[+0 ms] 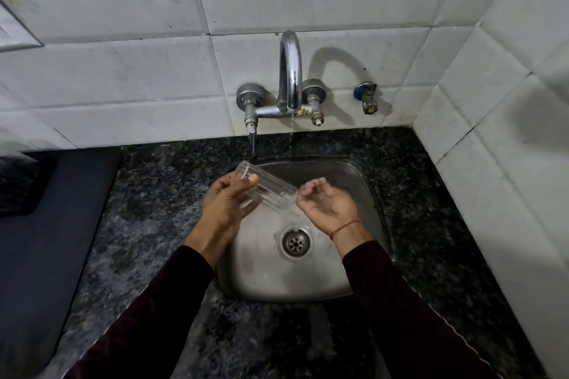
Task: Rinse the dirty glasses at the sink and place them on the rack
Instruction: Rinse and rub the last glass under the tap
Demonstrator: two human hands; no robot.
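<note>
A clear ribbed glass (271, 191) lies tilted on its side above the steel sink (348, 280). Its mouth points up and to the left, its base to the right. My left hand (229, 198) grips it around the upper part, thumb on top. Beside the glass's base is my right hand (326, 204), palm up with the fingers loosely curled, holding nothing. A thin stream of water (291, 138) falls from the chrome tap (291, 71) into the sink behind the glass.
The drain (295, 244) sits in the middle of the wet sink. Dark speckled granite counter (147, 224) surrounds the sink. A dark mat or tray (46, 240) lies at the left. White tiled walls stand behind and to the right, with a small valve (368, 98).
</note>
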